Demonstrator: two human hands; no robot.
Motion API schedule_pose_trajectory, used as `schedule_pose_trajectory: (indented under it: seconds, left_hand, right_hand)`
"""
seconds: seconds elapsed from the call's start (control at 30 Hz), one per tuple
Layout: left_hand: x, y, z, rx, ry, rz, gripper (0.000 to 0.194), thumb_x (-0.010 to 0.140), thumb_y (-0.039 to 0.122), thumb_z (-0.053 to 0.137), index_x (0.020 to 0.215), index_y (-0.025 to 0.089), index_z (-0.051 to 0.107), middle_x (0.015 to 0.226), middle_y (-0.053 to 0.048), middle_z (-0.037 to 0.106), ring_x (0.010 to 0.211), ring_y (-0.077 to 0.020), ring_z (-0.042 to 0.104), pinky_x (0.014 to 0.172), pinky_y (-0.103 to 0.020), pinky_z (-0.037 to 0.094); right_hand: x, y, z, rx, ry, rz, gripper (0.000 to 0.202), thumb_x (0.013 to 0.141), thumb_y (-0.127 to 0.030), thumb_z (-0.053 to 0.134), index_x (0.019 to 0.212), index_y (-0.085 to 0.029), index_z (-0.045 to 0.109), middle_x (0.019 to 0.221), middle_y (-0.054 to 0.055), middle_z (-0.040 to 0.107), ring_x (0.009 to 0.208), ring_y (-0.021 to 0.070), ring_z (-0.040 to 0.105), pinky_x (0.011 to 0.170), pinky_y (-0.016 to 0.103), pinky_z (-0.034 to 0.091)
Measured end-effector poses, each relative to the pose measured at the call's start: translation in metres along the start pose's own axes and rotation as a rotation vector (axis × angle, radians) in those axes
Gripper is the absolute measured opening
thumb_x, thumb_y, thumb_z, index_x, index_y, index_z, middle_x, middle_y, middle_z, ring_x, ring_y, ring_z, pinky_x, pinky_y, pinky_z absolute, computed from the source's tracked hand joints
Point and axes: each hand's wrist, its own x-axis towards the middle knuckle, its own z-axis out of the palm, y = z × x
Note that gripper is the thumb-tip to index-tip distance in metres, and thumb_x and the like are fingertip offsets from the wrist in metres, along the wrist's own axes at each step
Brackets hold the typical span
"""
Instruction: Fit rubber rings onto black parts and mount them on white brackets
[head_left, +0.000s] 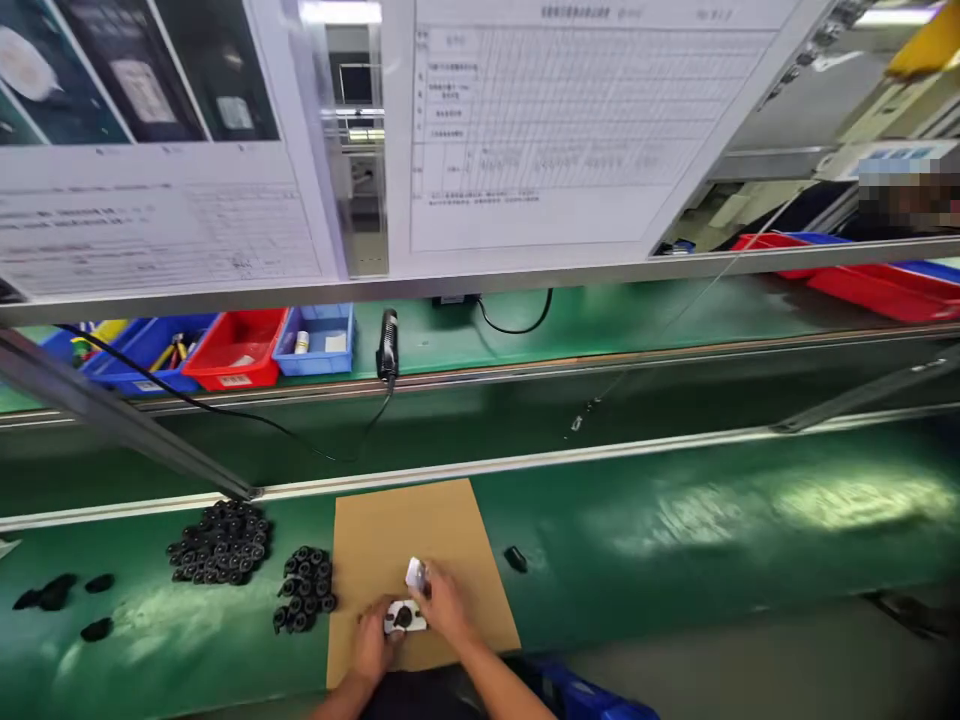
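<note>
On a brown cardboard sheet [405,520] lies a small white plate-like block [417,618] with a round black part [403,617] at its middle. My left hand [373,638] grips the left end of this block. My right hand [444,604] pinches a small white piece [415,574], raised just above the block's far right side; its exact kind is too small to tell. Left of the cardboard sits a group of small round black parts [306,588], and beyond it a larger pile of similar black parts [221,543].
A black electric screwdriver [388,345] lies on the shelf beside a light blue bin [315,340], a red bin [236,348] and a blue bin [157,350]. A small black piece [515,558] rests right of the cardboard. Paper sheets [562,220] hang above; a thin cord [600,400] dangles.
</note>
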Motion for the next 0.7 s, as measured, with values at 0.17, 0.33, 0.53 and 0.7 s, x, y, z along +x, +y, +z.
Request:
schedule_pose_trajectory:
  seconds: [0.17, 0.33, 0.53, 0.7]
  left_hand:
    - [0.006, -0.002, 0.008, 0.067, 0.055, 0.184, 0.056, 0.081, 0.019, 0.066, 0.137, 0.022, 0.067, 0.141, -0.012, 0.067, 0.134, -0.0368, 0.057, 0.118, -0.051, 0.041]
    - [0.014, 0.01, 0.017, 0.082, 0.043, 0.356, 0.029, 0.086, 0.014, 0.061, 0.111, 0.02, 0.075, 0.116, -0.013, 0.073, 0.111, -0.0343, 0.068, 0.101, -0.05, 0.057]
    - [-0.004, 0.016, 0.003, 0.007, 0.115, 0.634, 0.038, 0.101, 0.012, 0.047, 0.128, 0.025, 0.071, 0.133, -0.013, 0.071, 0.12, -0.0289, 0.067, 0.109, -0.049, 0.056]
    - [-0.01, 0.013, 0.002, -0.041, 0.133, 0.726, 0.033, 0.103, 0.014, 0.05, 0.123, 0.025, 0.074, 0.133, -0.011, 0.073, 0.126, -0.027, 0.068, 0.11, -0.045, 0.059]
  right_hand:
    - [0.023, 0.016, 0.01, 0.199, 0.068, 0.134, 0.051, 0.077, -0.021, 0.069, 0.127, -0.021, 0.069, 0.104, 0.01, 0.077, 0.109, 0.0331, 0.07, 0.101, 0.042, 0.049]
    - [0.004, 0.022, 0.011, 0.456, 0.117, 0.179, 0.044, 0.072, -0.032, 0.076, 0.114, -0.021, 0.072, 0.102, 0.009, 0.074, 0.107, 0.0331, 0.069, 0.101, 0.045, 0.051]
    - [-0.033, 0.012, 0.019, 0.819, -0.054, 0.31, 0.055, 0.073, -0.074, 0.075, 0.084, -0.021, 0.073, 0.074, 0.005, 0.07, 0.064, 0.0236, 0.067, 0.054, 0.03, 0.049]
    - [-0.046, 0.009, 0.024, 1.006, -0.099, 0.406, 0.055, 0.078, -0.07, 0.079, 0.089, -0.017, 0.071, 0.073, 0.002, 0.068, 0.055, 0.0146, 0.061, 0.051, 0.026, 0.049]
